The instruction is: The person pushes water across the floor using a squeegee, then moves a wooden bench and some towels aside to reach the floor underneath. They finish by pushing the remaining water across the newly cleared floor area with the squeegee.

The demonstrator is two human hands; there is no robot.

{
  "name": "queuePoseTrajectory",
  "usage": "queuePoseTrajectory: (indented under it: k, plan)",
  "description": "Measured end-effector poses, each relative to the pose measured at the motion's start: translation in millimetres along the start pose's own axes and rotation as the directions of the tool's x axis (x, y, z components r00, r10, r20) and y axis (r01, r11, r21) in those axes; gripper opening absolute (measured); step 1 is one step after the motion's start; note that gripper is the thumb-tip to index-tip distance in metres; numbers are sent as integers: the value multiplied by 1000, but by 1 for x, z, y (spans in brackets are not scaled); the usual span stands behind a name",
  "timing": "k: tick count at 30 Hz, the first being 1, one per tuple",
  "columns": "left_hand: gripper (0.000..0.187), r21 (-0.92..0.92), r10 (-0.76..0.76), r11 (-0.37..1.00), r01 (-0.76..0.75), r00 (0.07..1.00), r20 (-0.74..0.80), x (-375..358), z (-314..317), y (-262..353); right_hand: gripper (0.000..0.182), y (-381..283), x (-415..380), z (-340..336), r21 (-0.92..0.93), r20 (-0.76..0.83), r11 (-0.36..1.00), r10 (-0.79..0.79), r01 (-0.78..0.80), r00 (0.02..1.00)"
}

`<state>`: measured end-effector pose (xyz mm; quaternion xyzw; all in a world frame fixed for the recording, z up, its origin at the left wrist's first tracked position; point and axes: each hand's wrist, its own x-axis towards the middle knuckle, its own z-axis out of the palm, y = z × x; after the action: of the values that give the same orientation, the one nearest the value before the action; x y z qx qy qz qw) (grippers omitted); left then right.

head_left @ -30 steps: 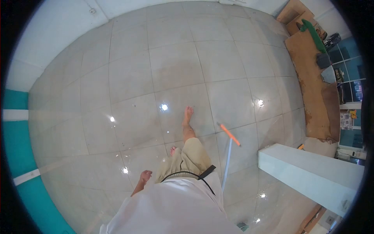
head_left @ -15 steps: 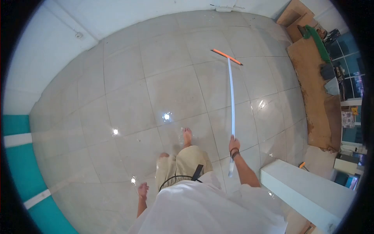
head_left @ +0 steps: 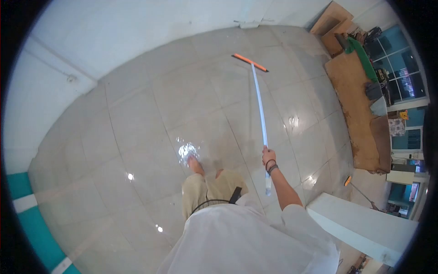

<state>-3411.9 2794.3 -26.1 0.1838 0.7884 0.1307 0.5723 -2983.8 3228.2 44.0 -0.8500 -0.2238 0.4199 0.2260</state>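
Observation:
My right hand [head_left: 269, 156] is wrapped round the long pale handle of a floor squeegee [head_left: 259, 101], close to the handle's lower end. The squeegee's orange head [head_left: 250, 62] with dark ends lies ahead of me, against the wet tiled floor [head_left: 182, 100]. Dark bands circle my right wrist. My left hand is out of view, with only my white shirt and beige trousers showing on that side. One bare foot [head_left: 195, 164] is forward on the wet tiles.
On the right stands a brown board [head_left: 344, 105] with a green item [head_left: 362, 57] and assorted things behind it. A white pillar [head_left: 360, 226] rises close at my right. Another orange-headed floor tool [head_left: 348, 181] lies beyond it. White walls bound the floor ahead and left.
The squeegee and my right hand have shifted slightly left in view. My left hand has dropped out of view. My other foot has stepped forward, and more of the second orange-headed tool shows.

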Motion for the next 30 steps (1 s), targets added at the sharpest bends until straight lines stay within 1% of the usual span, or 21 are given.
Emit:
queuePoseTrajectory:
  k: [2,3,4,5,7,9,11,12,13,15,16,17,18,19,21,23,25,27,29,30]
  plan:
    - [21,-199,-6,980,-4,999,-48,40,-31,49,41,-24,15,16,-37,7,998,43,-43,999]
    - [21,-327,-46,945,15,995,-87,59,-53,73,41,-31,18,25,-37,-2,997,64,-65,998]
    - [21,-403,-73,915,14,989,-131,77,-77,102,41,-43,24,35,-2,-21,999,49,-49,999]
    - [21,-429,-102,903,17,979,-176,85,-99,136,40,-57,28,43,37,-41,999,30,-28,999]
    - [20,-404,-103,915,-7,963,-250,92,-135,211,39,-84,36,54,67,-61,996,61,-57,996]
    - [20,-377,-89,926,-17,961,-262,114,-158,239,38,-106,54,61,97,-78,992,90,-83,993]
    - [20,-339,-75,940,-24,958,-275,131,-164,265,36,-125,87,62,178,-77,979,110,-95,991]
    - [19,-360,-112,933,17,963,-246,141,-164,269,36,-140,103,61,194,-82,975,126,-108,989]
    - [19,-376,-148,925,57,965,-217,153,-164,271,35,-158,121,59,233,-83,968,110,-88,991]
    - [18,-218,-130,970,108,988,-89,173,-158,262,35,-193,164,61,286,-93,955,110,-79,990]
    - [19,110,149,984,-144,988,-45,171,-148,263,34,-213,194,62,307,-98,948,122,-87,988]
    - [19,248,182,952,-180,983,13,167,-140,272,33,-232,223,63,329,-100,940,131,-92,986]
    - [19,296,92,950,-97,995,31,166,-128,284,33,-257,251,65,346,-134,931,170,-115,976]
    - [19,297,-23,955,12,999,34,162,-118,304,33,-275,287,66,354,-139,927,184,-125,973]
    - [19,292,-153,946,140,988,21,160,-96,340,37,-297,363,76,160,-282,987,57,-11,958]
    - [20,288,-208,938,194,978,16,169,-84,384,39,-323,441,80,68,-373,998,34,-9,927]
    - [20,273,-246,932,237,969,-1,177,-79,425,37,-373,497,70,-55,-349,998,15,-37,937]
    - [20,270,-268,926,263,963,-19,186,-77,456,39,-438,503,55,208,-225,976,113,-66,968]
    - [20,270,-298,916,295,954,-31,197,-75,483,37,-450,566,50,339,-79,936,123,-89,989]
    - [21,271,-304,914,303,952,-39,202,-77,495,37,-468,575,44,343,-78,934,129,-95,989]
